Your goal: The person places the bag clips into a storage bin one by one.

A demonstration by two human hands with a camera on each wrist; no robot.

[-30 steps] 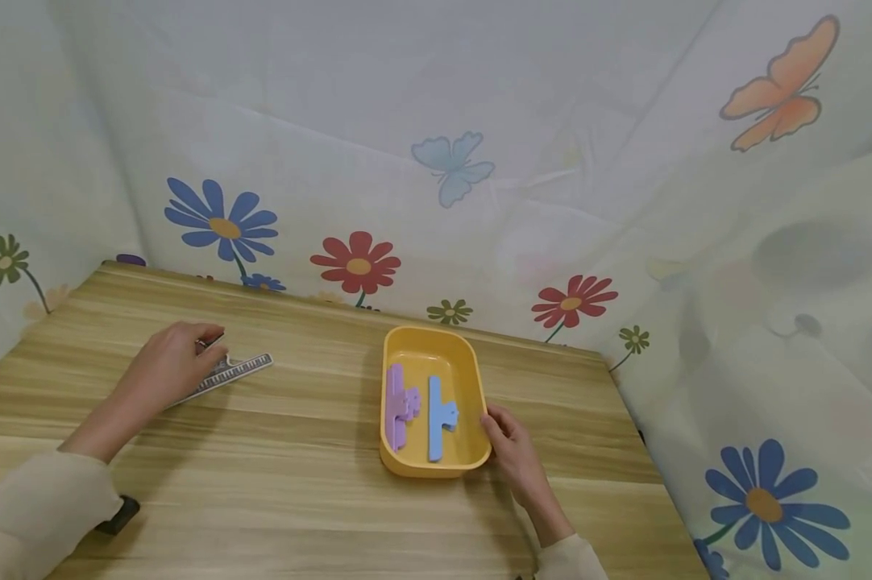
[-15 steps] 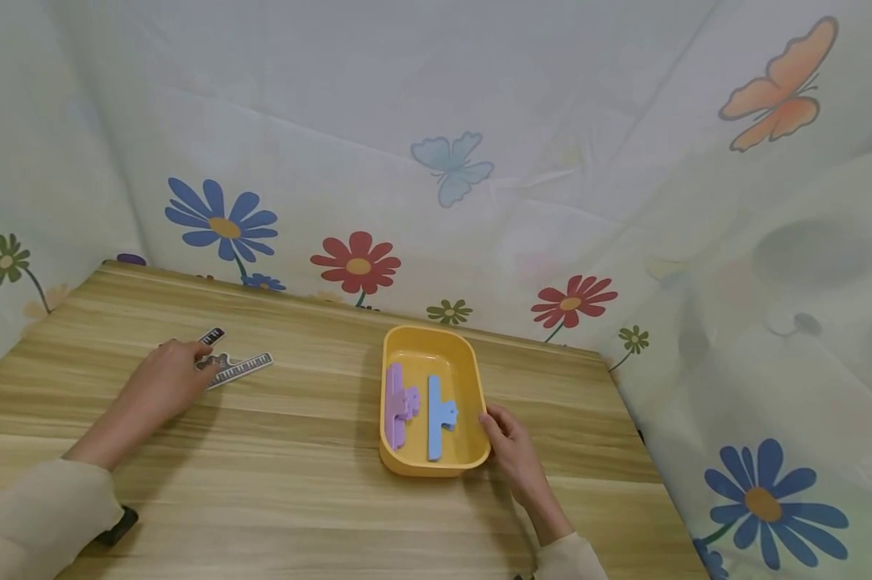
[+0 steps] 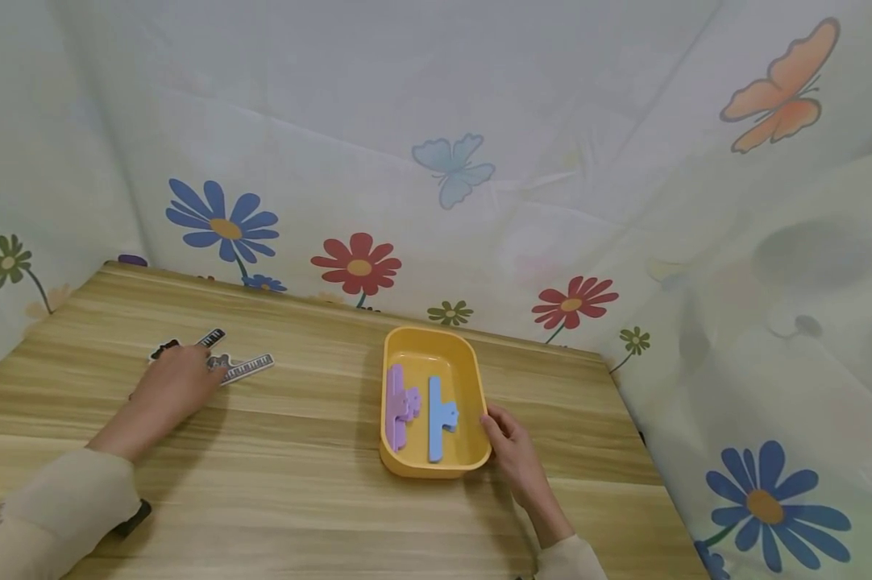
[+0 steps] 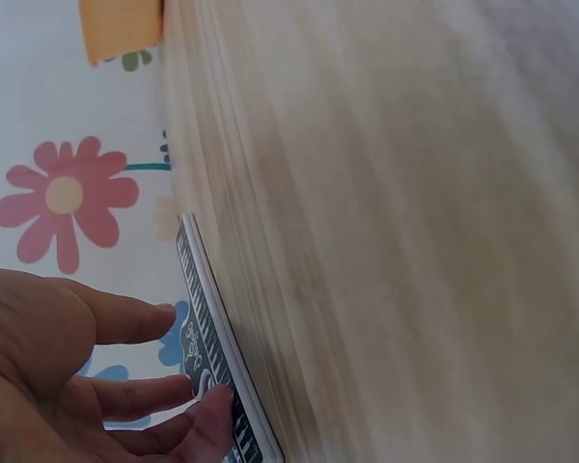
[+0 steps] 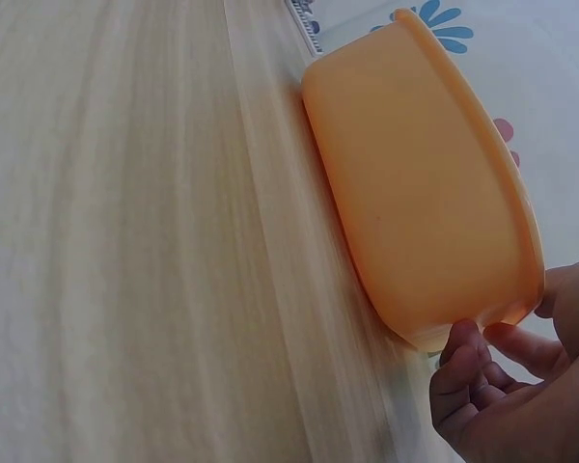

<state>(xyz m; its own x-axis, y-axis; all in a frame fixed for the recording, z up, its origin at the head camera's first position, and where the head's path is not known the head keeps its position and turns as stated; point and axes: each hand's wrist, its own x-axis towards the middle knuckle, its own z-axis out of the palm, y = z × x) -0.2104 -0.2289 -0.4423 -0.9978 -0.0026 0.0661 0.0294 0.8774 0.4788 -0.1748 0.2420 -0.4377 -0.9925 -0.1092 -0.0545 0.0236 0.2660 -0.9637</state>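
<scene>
My left hand (image 3: pixel 178 383) lies over flat clips with piano-key patterns at the table's left, hiding much of them. A white-keyed clip (image 3: pixel 251 367) and a black one (image 3: pixel 213 337) stick out past its fingers. In the left wrist view, the thumb stands apart from the fingers, whose tips overlap a keyboard-patterned clip (image 4: pixel 207 318). My right hand (image 3: pixel 517 453) grips the right rim of a yellow plastic bin (image 3: pixel 436 470), thumb over the edge and fingers outside. Inside the bin lie purple clips (image 3: pixel 396 407) and a light blue clip (image 3: pixel 435 419).
The wood-grain table (image 3: pixel 298 499) runs back to a white cloth backdrop (image 3: pixel 320 121) printed with flowers and butterflies. More cloth hangs along both sides. A dark band (image 3: pixel 133 519) shows at the left sleeve.
My left hand first drew back, uncovering the black clip's end, then shifted slightly right. A black piece with a white outline now shows behind its knuckles. The right hand and bin stay put.
</scene>
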